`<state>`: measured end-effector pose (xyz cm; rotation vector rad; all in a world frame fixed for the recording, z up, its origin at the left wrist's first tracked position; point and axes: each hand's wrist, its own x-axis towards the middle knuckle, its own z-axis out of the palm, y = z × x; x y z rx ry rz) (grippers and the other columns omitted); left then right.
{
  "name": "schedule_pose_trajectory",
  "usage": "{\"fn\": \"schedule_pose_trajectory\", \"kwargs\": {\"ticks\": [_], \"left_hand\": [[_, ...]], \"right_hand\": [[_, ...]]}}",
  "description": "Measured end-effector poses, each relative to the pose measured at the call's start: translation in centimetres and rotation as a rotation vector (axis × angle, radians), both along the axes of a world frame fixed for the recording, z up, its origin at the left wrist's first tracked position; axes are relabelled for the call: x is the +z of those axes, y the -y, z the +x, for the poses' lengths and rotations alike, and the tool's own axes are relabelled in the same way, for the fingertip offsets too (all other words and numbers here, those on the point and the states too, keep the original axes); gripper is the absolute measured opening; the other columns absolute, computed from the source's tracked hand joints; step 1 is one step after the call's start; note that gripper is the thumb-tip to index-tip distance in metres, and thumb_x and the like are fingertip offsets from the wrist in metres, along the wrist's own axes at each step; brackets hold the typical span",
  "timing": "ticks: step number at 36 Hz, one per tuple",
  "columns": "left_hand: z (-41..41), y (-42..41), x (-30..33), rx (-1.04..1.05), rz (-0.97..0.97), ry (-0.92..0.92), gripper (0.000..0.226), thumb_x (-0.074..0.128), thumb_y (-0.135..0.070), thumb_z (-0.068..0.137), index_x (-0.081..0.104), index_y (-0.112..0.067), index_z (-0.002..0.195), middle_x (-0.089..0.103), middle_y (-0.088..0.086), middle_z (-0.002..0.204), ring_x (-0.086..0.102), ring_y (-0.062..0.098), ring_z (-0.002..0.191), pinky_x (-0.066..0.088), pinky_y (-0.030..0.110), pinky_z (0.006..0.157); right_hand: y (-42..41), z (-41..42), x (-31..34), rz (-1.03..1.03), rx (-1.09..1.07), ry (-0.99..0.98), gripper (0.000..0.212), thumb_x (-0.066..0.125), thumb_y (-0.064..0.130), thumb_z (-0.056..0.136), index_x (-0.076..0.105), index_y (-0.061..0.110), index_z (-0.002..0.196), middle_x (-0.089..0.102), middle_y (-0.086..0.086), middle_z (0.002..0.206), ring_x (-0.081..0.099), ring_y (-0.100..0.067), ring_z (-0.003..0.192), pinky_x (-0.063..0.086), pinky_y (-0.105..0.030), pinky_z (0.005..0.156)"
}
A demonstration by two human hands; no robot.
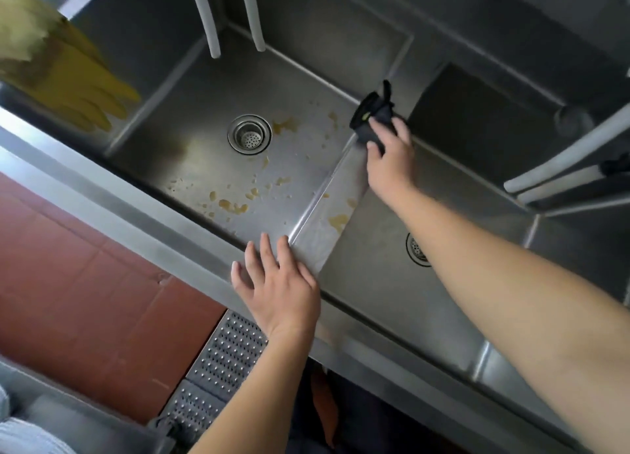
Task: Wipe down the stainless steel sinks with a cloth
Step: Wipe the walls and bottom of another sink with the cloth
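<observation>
Two stainless steel sink basins sit side by side. The left basin (pixel 191 167) has a round drain (pixel 249 134) and yellowish stains across its floor. The right basin (pixel 375 266) shows part of a drain (pixel 416 249) beside my forearm. A steel divider (pixel 327 215) between them carries a yellow stain. At the divider's far end my right hand (pixel 390 160) grips a bunched black cloth (pixel 373 112) against the steel. With fingers straight and spread, my left hand (pixel 279 283) rests flat on the front rim (pixel 143 222) at the divider's near end.
Yellow rubber gloves (pixel 78 82) hang over the left basin's far left edge. Two white tubes (pixel 235 14) hang above the left basin, and more white tubes (pixel 562 160) cross at right. Red floor tiles (pixel 85 283) and a perforated metal grate (pixel 225 348) lie below the rim.
</observation>
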<state>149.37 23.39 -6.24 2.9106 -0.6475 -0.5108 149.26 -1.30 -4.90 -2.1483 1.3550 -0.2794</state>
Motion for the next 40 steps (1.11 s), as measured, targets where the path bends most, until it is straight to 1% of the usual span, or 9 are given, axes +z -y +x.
{"fn": "schedule_pose_trajectory", "kwargs": {"ticks": [7,10,14,17,23,30,33,37,40], "left_hand": [[0.3,-0.7,1.1,0.003,-0.175,-0.094,0.049,0.032,-0.031,0.092,0.044,-0.037,0.139,0.032,-0.005,0.16,0.019,0.019,0.149,0.003,0.047,0.12],[1.1,-1.8,2.3,0.037,-0.382,-0.181,0.06,0.051,-0.011,0.085,0.047,-0.035,0.14,0.024,-0.005,0.163,0.017,0.02,0.149,0.008,0.044,0.12],[3.9,-5.5,4.0,0.095,-0.676,-0.336,0.072,0.044,0.01,0.08,0.048,-0.028,0.14,0.016,-0.003,0.163,0.012,0.019,0.149,0.016,0.037,0.118],[5.9,-7.9,5.1,0.093,-0.629,-0.3,0.074,0.044,0.011,0.079,0.046,-0.025,0.143,0.023,0.001,0.161,0.018,0.021,0.147,0.015,0.041,0.12],[6.8,-8.7,5.3,-0.067,-0.536,-0.296,0.071,0.048,0.008,0.078,0.048,-0.024,0.142,0.039,0.0,0.154,0.026,0.02,0.142,0.019,0.039,0.12],[5.1,-7.3,5.2,-0.348,-0.354,-0.381,0.066,0.054,0.004,0.079,0.052,-0.024,0.139,0.046,0.001,0.149,0.03,0.025,0.137,0.025,0.042,0.118],[3.8,-7.4,5.0,-0.475,-0.212,-0.34,0.066,0.059,-0.012,0.087,0.042,-0.028,0.148,0.033,0.004,0.158,0.023,0.028,0.144,0.02,0.044,0.118],[0.6,-8.0,4.4,-0.595,0.014,-0.233,0.065,0.039,-0.044,0.101,0.002,-0.046,0.154,-0.019,0.001,0.165,-0.014,0.031,0.151,0.002,0.055,0.119],[-2.6,-8.2,4.3,-0.689,0.055,-0.182,0.061,0.028,-0.049,0.102,-0.003,-0.046,0.154,-0.024,0.0,0.164,-0.019,0.03,0.151,-0.004,0.054,0.121]], "right_hand": [[-12.5,-3.3,1.9,0.104,0.098,-0.004,0.039,0.057,0.015,0.096,0.064,0.027,0.133,0.04,-0.004,0.153,0.042,-0.029,0.127,0.032,-0.036,0.111],[-16.9,-4.5,2.1,0.168,0.123,-0.036,0.04,0.057,0.016,0.096,0.063,0.032,0.133,0.041,0.002,0.151,0.043,-0.032,0.122,0.035,-0.033,0.109],[-20.9,-6.0,2.3,0.239,0.183,-0.03,0.039,0.058,0.013,0.096,0.065,0.031,0.13,0.044,0.005,0.15,0.046,-0.032,0.116,0.035,-0.031,0.106],[-21.9,-7.0,2.5,0.263,0.277,-0.061,0.038,0.058,0.013,0.096,0.067,0.031,0.128,0.045,0.005,0.149,0.047,-0.032,0.116,0.034,-0.033,0.108],[-19.5,-8.4,3.6,0.286,0.606,-0.314,0.037,0.051,0.028,0.099,0.06,0.046,0.13,0.035,0.012,0.155,0.04,-0.024,0.134,0.019,-0.041,0.113],[-17.8,-10.9,5.5,0.367,0.908,-0.443,0.04,0.049,0.022,0.097,0.064,0.041,0.127,0.042,0.014,0.149,0.035,-0.018,0.138,0.022,-0.04,0.111],[-17.8,-13.2,5.8,0.391,0.951,-0.473,0.043,0.047,0.017,0.095,0.064,0.04,0.128,0.04,0.015,0.152,0.024,-0.022,0.146,0.02,-0.043,0.114],[-18.0,-17.6,5.9,0.432,0.86,-0.448,0.048,0.046,0.013,0.094,0.063,0.041,0.13,0.035,0.017,0.156,0.011,-0.023,0.152,0.012,-0.047,0.119],[-18.4,-22.0,5.7,0.42,0.794,-0.435,0.049,0.045,0.015,0.097,0.06,0.045,0.132,0.031,0.019,0.158,0.008,-0.022,0.153,0.01,-0.047,0.12]]}}
